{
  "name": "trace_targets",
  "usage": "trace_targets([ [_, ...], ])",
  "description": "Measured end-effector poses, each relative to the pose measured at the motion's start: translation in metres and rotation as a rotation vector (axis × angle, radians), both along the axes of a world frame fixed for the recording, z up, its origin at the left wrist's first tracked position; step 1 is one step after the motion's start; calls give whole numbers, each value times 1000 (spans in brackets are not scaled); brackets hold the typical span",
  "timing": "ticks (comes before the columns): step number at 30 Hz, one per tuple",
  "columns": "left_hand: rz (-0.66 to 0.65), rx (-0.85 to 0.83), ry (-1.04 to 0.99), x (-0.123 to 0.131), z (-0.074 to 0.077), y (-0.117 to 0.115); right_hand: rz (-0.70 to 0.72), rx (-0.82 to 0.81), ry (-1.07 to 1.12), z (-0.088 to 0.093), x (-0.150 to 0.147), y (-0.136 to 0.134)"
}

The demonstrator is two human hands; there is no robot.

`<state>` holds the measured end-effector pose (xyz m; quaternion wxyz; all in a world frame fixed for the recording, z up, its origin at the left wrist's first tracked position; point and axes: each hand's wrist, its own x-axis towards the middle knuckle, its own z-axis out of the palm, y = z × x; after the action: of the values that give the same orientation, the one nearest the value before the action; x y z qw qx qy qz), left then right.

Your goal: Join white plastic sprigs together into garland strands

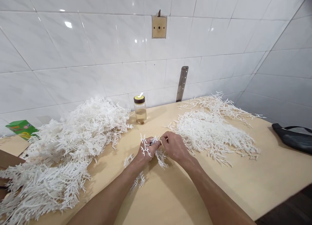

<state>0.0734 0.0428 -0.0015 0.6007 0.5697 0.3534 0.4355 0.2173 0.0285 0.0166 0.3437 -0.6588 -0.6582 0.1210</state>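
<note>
White branching plastic sprigs (145, 147) are gripped in my left hand (147, 152), with several tufts sticking out above and below the fingers. Close beside it, my right hand (174, 146) is closed, its thumb and forefinger pinched at the tip of the held bunch. What lies between those fingertips is too small to make out. More loose sprigs (138, 181) lie on the table under my left forearm. A large heap of white sprigs (73, 137) covers the left side, and a flatter pile of sprigs (212, 134) lies to the right of my right hand.
On the wooden table (170, 192), a lidded bottle (140, 112) with liquid stands behind my hands. A metal bracket (182, 83) leans at the tiled wall. A green box (22, 128) sits far left, a black bag (293, 138) far right. The table's edge runs along the lower right.
</note>
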Motion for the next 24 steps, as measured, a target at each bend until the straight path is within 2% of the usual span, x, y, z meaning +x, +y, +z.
trace_targets([
  [4, -12, 13, 27, -2, 0, -2, -178, 119, -143, -9, 9, 11],
  [6, -31, 42, 69, -3, -1, -2, -294, 155, -121, -11, 26, 14],
  [9, -49, 86, 104, -3, -2, 0, -392, 169, -26, -8, 47, 13],
  [11, -58, 101, 93, -2, -1, 0, -321, 131, 84, -2, 49, 8],
  [14, -74, 110, 111, 0, 6, 0, -20, 20, 252, 8, 36, -1],
  [17, -82, 77, 130, 2, 12, -2, 236, -27, 278, 15, 20, -8],
  [19, -105, 18, 114, 3, 13, -2, 286, -52, 268, 16, 15, -9],
  [24, -69, -31, 83, 1, 5, 0, 193, -77, 326, 10, 20, -6],
])
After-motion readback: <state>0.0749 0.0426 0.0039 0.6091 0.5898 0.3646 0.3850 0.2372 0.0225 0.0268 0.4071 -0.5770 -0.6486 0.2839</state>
